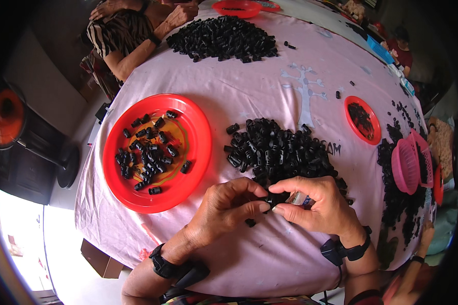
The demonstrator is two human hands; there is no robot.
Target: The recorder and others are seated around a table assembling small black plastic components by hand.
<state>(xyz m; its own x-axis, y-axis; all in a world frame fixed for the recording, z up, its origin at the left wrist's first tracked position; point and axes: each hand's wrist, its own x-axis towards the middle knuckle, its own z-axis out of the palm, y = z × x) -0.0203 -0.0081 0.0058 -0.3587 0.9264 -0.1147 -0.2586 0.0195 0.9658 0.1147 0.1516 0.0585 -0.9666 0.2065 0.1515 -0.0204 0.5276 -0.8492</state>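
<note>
Part (272,197): small and black, mostly hidden from me, right where the fingertips of both hands meet.
Left hand (231,203): thumb and forefinger narrow, pinching it from nine o'clock.
Right hand (318,206): likewise narrow, pinching from three o'clock; I can't identify the whitish thing (298,198) by its palm.
Pile (269,147): similar black pieces, just beyond the fingertips, twelve o'clock.
Plate (200,147): red, ten o'clock, bearing more.

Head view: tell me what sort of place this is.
Probably a shared indoor workroom: a cloth-covered table, piles of small black parts on it, and other people around it.
</note>
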